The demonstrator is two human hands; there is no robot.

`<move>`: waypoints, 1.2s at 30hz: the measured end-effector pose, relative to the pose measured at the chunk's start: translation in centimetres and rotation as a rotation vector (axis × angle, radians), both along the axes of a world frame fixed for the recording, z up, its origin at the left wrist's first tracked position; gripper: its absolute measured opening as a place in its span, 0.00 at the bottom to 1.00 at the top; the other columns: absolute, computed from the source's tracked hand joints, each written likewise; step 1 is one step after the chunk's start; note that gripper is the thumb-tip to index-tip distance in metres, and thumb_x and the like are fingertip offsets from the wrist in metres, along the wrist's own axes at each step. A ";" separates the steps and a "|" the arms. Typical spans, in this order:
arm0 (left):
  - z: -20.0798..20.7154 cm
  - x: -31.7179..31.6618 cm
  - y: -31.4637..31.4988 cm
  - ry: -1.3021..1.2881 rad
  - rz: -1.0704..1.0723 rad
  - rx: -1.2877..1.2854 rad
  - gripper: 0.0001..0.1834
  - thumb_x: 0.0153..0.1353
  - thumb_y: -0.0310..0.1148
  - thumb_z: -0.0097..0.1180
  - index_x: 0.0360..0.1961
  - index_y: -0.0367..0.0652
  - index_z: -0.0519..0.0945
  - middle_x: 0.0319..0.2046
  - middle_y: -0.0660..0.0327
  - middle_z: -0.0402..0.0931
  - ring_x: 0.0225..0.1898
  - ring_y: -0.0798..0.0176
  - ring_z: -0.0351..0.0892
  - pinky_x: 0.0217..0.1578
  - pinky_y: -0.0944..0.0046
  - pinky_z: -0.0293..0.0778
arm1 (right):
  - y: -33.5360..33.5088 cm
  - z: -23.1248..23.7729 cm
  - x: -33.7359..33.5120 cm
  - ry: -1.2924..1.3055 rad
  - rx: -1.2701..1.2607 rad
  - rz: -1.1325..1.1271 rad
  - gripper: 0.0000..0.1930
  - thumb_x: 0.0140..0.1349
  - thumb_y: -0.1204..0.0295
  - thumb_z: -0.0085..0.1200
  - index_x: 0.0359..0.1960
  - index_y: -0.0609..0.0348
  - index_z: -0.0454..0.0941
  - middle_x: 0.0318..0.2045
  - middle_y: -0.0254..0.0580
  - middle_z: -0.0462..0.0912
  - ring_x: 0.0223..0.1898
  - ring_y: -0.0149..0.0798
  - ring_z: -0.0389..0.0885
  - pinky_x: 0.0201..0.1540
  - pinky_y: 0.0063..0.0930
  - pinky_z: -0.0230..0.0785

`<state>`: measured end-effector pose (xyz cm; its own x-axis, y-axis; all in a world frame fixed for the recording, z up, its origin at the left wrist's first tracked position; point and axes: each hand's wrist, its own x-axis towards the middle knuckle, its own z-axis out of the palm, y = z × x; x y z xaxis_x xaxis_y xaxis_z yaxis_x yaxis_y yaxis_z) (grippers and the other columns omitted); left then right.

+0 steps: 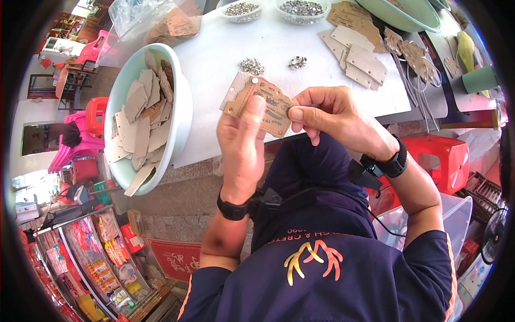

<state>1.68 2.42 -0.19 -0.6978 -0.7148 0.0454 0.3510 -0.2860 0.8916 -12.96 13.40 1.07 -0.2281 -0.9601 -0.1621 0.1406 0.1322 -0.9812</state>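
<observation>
Between my two hands is a brown printed cardboard card (273, 110) with a shaped edge and small holes, and a pale round stud shows near its upper corner. A greyish card edge (234, 88) shows behind it. My left hand (240, 155) grips the card from below, thumb lying across its printed face. At its right edge, my right hand (343, 110) pinches the card between thumb and fingers; the fingertips partly hide that corner. Just beyond the card, two small piles of shiny metal studs, a left pile (252, 66) and a right pile (298, 63), lie on the white tabletop (214, 51).
A pale green basin (183, 107) of loose grey cards stands at the left. Two clear tubs, left (240, 19) and right (303, 20), hold metal pieces at the back. Stacked cards (366, 67) lie to the right, near looped cords (424, 88). A red stool (448, 161) stands at right.
</observation>
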 end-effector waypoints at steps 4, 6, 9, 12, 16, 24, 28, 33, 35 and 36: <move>-0.5 0.1 0.8 -0.036 -0.034 0.001 0.11 0.68 0.32 0.53 0.45 0.36 0.77 0.37 0.63 0.78 0.35 0.74 0.76 0.35 0.73 0.73 | -0.1 -0.5 0.3 0.011 -0.041 -0.009 0.15 0.67 0.62 0.55 0.36 0.64 0.80 0.23 0.29 0.79 0.22 0.21 0.73 0.26 0.17 0.67; -0.1 -0.4 1.2 -0.035 0.054 -0.023 0.10 0.68 0.33 0.54 0.44 0.37 0.78 0.35 0.64 0.78 0.32 0.76 0.75 0.30 0.75 0.71 | -0.3 -0.7 0.4 0.017 -0.051 -0.004 0.14 0.67 0.62 0.55 0.36 0.64 0.79 0.23 0.29 0.78 0.22 0.21 0.73 0.26 0.17 0.67; -0.7 -0.1 0.7 -0.065 0.042 -0.076 0.11 0.68 0.33 0.53 0.45 0.36 0.77 0.34 0.65 0.78 0.32 0.76 0.74 0.28 0.75 0.70 | -0.5 -0.8 0.5 0.068 -0.047 -0.017 0.13 0.67 0.63 0.54 0.37 0.63 0.79 0.23 0.29 0.78 0.22 0.21 0.73 0.26 0.17 0.66; -0.9 0.0 0.6 -0.105 0.021 -0.050 0.14 0.68 0.31 0.52 0.53 0.39 0.73 0.45 0.61 0.75 0.40 0.70 0.75 0.40 0.66 0.72 | -0.6 -0.4 0.9 0.133 -0.012 -0.063 0.12 0.66 0.65 0.55 0.35 0.65 0.79 0.22 0.32 0.79 0.22 0.23 0.74 0.25 0.20 0.66; -1.8 0.4 0.2 -0.099 0.021 -0.033 0.14 0.68 0.31 0.52 0.53 0.40 0.72 0.44 0.63 0.75 0.37 0.72 0.73 0.31 0.69 0.69 | -1.0 0.2 1.2 0.440 -0.042 -0.081 0.10 0.62 0.70 0.56 0.33 0.67 0.79 0.20 0.45 0.80 0.22 0.35 0.77 0.27 0.30 0.69; -2.6 1.0 -0.4 -0.048 0.060 0.062 0.16 0.68 0.31 0.53 0.55 0.42 0.70 0.48 0.62 0.73 0.36 0.73 0.72 0.29 0.69 0.68 | -3.0 -0.8 -4.6 0.820 -0.162 -0.134 0.08 0.60 0.69 0.58 0.33 0.61 0.82 0.24 0.48 0.82 0.27 0.41 0.83 0.33 0.33 0.74; -3.0 1.4 -0.9 -0.001 0.023 0.078 0.17 0.68 0.31 0.52 0.56 0.43 0.70 0.49 0.62 0.72 0.35 0.73 0.71 0.29 0.68 0.67 | -4.2 0.6 -8.4 1.100 -0.077 -0.167 0.08 0.57 0.69 0.56 0.32 0.60 0.81 0.25 0.48 0.82 0.28 0.45 0.83 0.34 0.35 0.73; -3.1 1.2 -1.1 0.011 0.027 0.107 0.16 0.68 0.31 0.52 0.56 0.43 0.70 0.47 0.62 0.73 0.33 0.72 0.71 0.28 0.68 0.67 | -5.8 0.7 -9.2 1.322 0.061 -0.033 0.09 0.57 0.68 0.56 0.33 0.61 0.80 0.27 0.47 0.82 0.31 0.48 0.81 0.37 0.37 0.72; -3.1 1.1 -1.0 0.014 0.032 0.107 0.15 0.69 0.32 0.51 0.54 0.43 0.70 0.43 0.63 0.73 0.32 0.72 0.70 0.28 0.69 0.66 | -6.8 0.7 -9.0 1.352 0.029 0.024 0.10 0.57 0.67 0.55 0.31 0.62 0.79 0.27 0.48 0.82 0.32 0.50 0.80 0.37 0.39 0.71; -3.2 1.2 -1.1 0.014 0.034 0.106 0.15 0.69 0.32 0.51 0.54 0.43 0.70 0.43 0.63 0.73 0.32 0.72 0.70 0.28 0.69 0.66 | -7.2 0.7 -8.7 1.352 0.026 0.025 0.10 0.57 0.67 0.55 0.31 0.62 0.79 0.27 0.48 0.82 0.32 0.50 0.80 0.37 0.39 0.71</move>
<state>2.89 1.31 -3.43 -0.6726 -0.7397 -0.0224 0.3743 -0.3662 0.8519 -21.68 6.19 1.78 -0.2048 -0.9664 0.1555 -0.9278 0.1411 -0.3455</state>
